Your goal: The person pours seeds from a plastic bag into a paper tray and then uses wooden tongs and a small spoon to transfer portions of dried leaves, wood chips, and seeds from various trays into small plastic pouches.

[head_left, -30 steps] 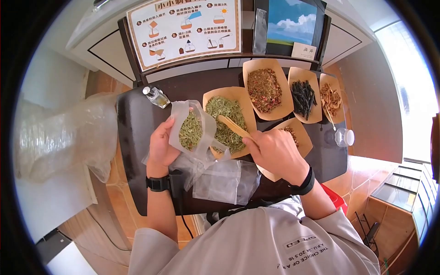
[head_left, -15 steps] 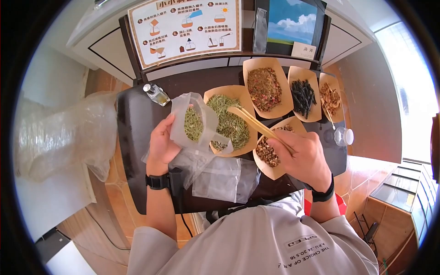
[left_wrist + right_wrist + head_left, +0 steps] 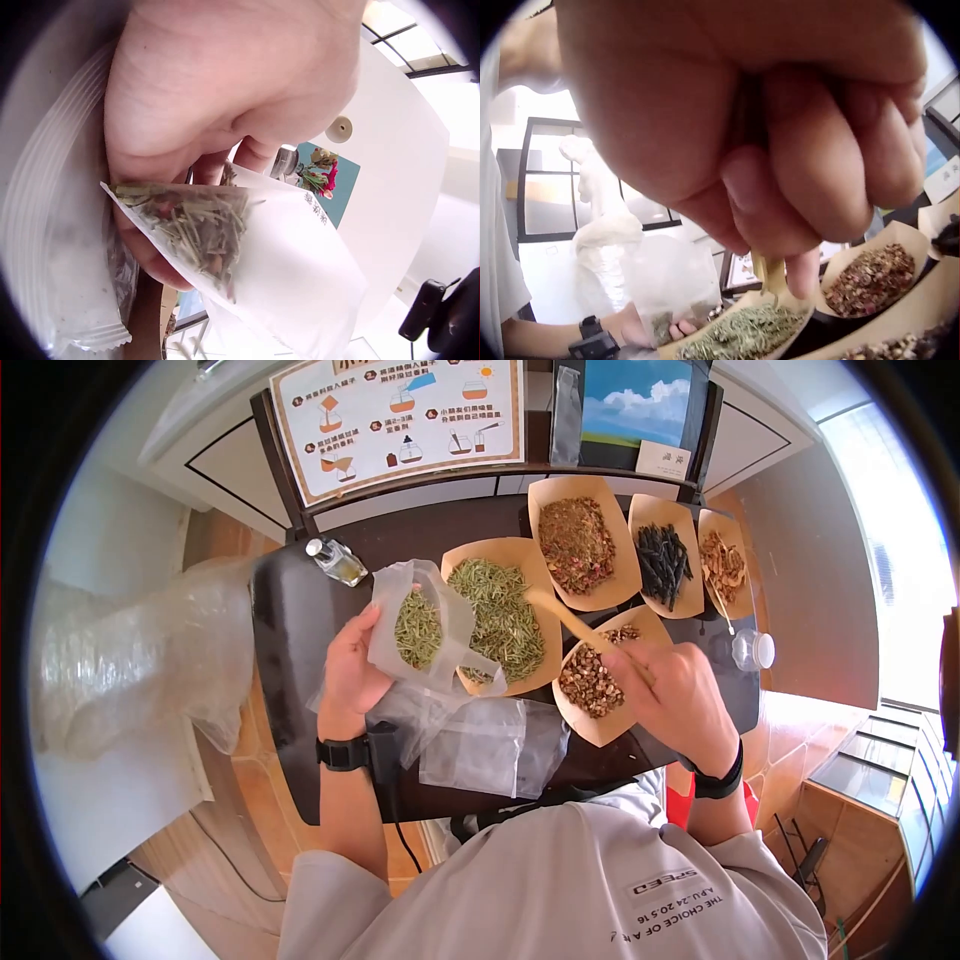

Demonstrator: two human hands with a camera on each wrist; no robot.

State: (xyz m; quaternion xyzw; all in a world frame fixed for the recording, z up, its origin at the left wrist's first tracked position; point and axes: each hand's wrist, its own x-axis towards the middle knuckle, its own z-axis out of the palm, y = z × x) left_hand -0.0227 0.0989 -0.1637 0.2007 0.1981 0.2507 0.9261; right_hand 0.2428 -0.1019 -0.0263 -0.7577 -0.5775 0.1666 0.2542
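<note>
My left hand grips a translucent white filter bag with dried green herb pieces inside. In the left wrist view the herb shows through the lower corner of the bag, and some fingers are hidden behind it. My right hand holds wooden tongs, their tips pointing left at the right side of a paper tray of the same green herb. Below the tongs and partly under my right hand is a paper tray of chopped brown bits.
Further paper trays hold a reddish-brown mix, black strips and tan shavings. A glass bottle lies at the back left, a small clear jar at the right. Flat clear bags lie near the front edge.
My right hand has drawn back to the right with the tongs, from over the green herb to over the brown bits' tray. The left hand and bag have barely moved.
</note>
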